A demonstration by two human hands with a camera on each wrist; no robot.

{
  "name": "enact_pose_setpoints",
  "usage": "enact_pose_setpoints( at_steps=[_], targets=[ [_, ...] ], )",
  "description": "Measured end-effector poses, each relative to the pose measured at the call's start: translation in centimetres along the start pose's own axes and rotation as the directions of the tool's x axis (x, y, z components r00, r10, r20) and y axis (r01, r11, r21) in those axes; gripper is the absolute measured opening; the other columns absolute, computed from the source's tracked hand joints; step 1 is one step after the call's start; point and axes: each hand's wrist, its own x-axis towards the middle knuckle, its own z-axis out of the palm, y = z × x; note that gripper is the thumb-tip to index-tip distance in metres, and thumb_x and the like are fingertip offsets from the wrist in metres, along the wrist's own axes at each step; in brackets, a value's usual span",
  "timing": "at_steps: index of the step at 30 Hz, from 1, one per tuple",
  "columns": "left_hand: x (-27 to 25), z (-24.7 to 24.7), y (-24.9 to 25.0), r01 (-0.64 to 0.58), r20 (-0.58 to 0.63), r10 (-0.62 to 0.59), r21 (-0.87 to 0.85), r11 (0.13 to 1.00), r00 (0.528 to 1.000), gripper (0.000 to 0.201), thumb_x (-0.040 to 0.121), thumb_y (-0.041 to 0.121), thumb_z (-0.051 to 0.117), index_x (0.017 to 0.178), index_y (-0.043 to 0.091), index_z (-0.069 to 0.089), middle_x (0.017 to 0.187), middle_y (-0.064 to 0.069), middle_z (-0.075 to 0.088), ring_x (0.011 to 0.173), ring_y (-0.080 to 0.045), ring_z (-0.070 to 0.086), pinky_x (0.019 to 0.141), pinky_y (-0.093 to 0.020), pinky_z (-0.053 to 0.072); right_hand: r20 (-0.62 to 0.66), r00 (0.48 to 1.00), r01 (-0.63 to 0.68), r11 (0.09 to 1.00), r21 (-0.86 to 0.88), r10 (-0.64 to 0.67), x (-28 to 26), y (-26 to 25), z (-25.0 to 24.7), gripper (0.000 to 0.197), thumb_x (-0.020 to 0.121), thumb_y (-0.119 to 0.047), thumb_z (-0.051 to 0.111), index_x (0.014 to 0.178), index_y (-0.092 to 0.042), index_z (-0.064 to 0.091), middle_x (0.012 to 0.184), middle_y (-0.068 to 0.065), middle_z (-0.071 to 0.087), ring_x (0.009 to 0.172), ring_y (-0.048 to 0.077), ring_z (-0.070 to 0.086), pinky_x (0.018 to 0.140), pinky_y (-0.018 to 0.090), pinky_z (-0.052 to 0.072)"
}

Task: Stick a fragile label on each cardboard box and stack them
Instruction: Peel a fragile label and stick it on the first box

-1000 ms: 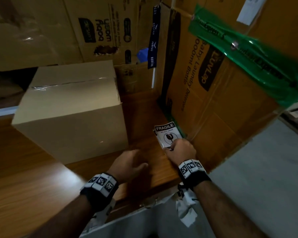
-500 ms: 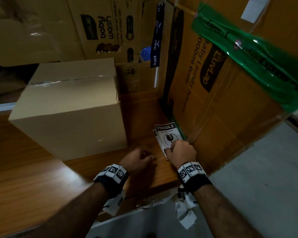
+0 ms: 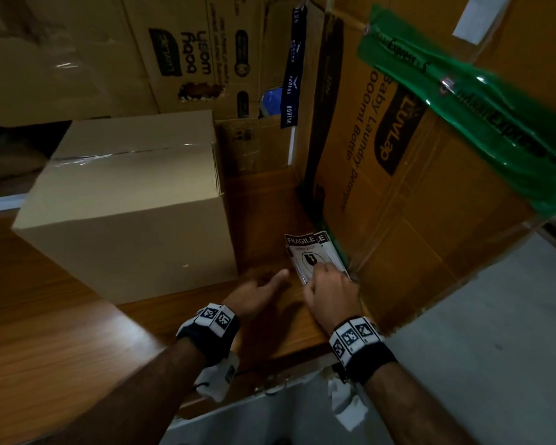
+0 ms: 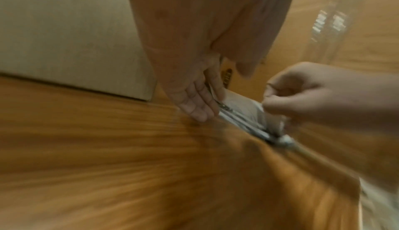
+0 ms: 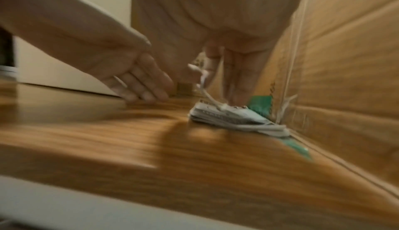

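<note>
Beige box [image 3: 126,203]; black-white labels [image 3: 312,255]; green tape [image 3: 482,114].

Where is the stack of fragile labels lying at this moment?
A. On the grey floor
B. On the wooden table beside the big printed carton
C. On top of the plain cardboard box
B: the fragile labels lie on the wooden table against the printed carton, under the right hand.

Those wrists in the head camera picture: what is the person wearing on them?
Each forearm is bare, with no sleeve. The left hand and right hand both have a black wristband with white square tiles printed with black coded patterns. Under each band hangs a small white device or tag, with a thin black cord visible on the left one.
</note>
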Motion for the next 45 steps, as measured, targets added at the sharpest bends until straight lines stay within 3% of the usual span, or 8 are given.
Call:
enact_pose_setpoints(
  at_steps=[6,10,15,19,25,32,37,45],
  targets=[
    [1.6,-0.9,1.6,0.054,-0.014,-0.065,-0.383,0.922,0.998,0.045,0.098,0.053,0.061,0.127,0.017,0.064,0.129,-0.007,0.069,0.114,-0.022,0.068,0.102,-0.041,0.054,-0.039,0.968,0.25,0.956,0.156,-0.247,-2.4,-1.1,0.5,0.006,0.095,-0.021,0.057,0.099,-0.016,0.058,0.093,-0.004,0.052,0.078,0.01,0.05,0.063,0.023,0.044],
    [1.4,-1.3,1.0,-0.028,-0.224,-0.042,-0.299,0.954,0.974,0.024,0.097,0.002,0.065,0.12,-0.005,0.062,0.118,-0.021,0.068,0.103,-0.032,0.069,0.071,-0.022,0.059,-0.043,0.955,0.295,0.926,0.235,-0.294,-3.4,-1.8,1.4,0.007,0.096,-0.026,0.059,0.098,-0.019,0.06,0.099,-0.007,0.055,0.081,0.005,0.047,0.068,0.019,0.04],
    [-0.2,-3.3,-0.5,0.017,-0.211,-0.057,-0.189,0.982,0.976,0.024,0.097,0.025,0.07,0.118,0.018,0.061,0.109,-0.003,0.072,0.102,-0.021,0.071,0.075,-0.025,0.055,-0.149,0.97,0.233,0.906,0.352,-0.192,-3.1,-1.8,0.6,0.024,0.097,-0.04,0.065,0.116,-0.024,0.065,0.121,-0.008,0.06,0.103,0.005,0.058,0.084,0.019,0.05],
    [-3.0,-5.5,-0.6,-0.106,-0.119,0.075,-0.282,0.954,0.99,0.025,0.1,0.024,0.063,0.119,0.008,0.066,0.114,-0.01,0.076,0.104,-0.022,0.074,0.086,-0.034,0.061,-0.207,0.955,0.282,0.871,0.402,-0.214,-2.5,-4.4,-0.9,0.045,0.091,-0.038,0.074,0.133,-0.027,0.061,0.134,-0.008,0.051,0.109,0.003,0.054,0.085,0.019,0.049],
    [-7.6,-8.7,-0.4,-0.175,-0.126,0.139,-0.343,0.923,0.982,0.023,0.102,0.016,0.059,0.09,-0.001,0.07,0.073,-0.003,0.069,0.059,-0.007,0.059,0.055,-0.015,0.046,-0.314,0.921,0.366,0.789,0.494,-0.231,-2.6,-9.1,-1.0,0.048,0.086,-0.02,0.079,0.131,-0.026,0.065,0.136,-0.009,0.049,0.117,0.005,0.056,0.095,0.026,0.056],
    [-11.2,-12.1,-1.7,-0.122,-0.16,0.057,-0.433,0.893,0.985,0.016,0.105,0.009,0.053,0.094,0.005,0.064,0.068,0.004,0.071,0.057,-0.005,0.065,0.053,-0.014,0.044,-0.305,0.882,0.47,0.719,0.512,-0.359,-3.4,-13.4,0.2,0.053,0.087,-0.009,0.071,0.138,-0.024,0.063,0.138,-0.01,0.05,0.124,0.009,0.056,0.093,0.033,0.059],
    [-13.0,-13.7,-2.4,-0.087,-0.104,0.035,-0.549,0.831,0.994,0.03,0.109,0.018,0.045,0.11,-0.002,0.068,0.061,0.007,0.065,0.061,-0.005,0.065,0.077,-0.025,0.056,-0.344,0.857,0.514,0.683,0.519,-0.383,-3.9,-16.0,0.1,0.032,0.094,-0.028,0.07,0.124,-0.019,0.071,0.132,-0.008,0.055,0.121,0.005,0.056,0.094,0.026,0.057],
    [-15.1,-15.2,-3.1,-0.09,-0.041,0.085,-0.697,0.711,0.996,0.029,0.104,0.022,0.049,0.107,0.0,0.067,0.076,0.001,0.073,0.069,-0.006,0.07,0.087,-0.031,0.058,-0.359,0.879,0.475,0.622,0.623,-0.313,-4.8,-17.7,0.2,0.031,0.096,-0.025,0.072,0.127,-0.019,0.072,0.132,-0.011,0.062,0.12,0.002,0.061,0.092,0.029,0.059]
  ],
)
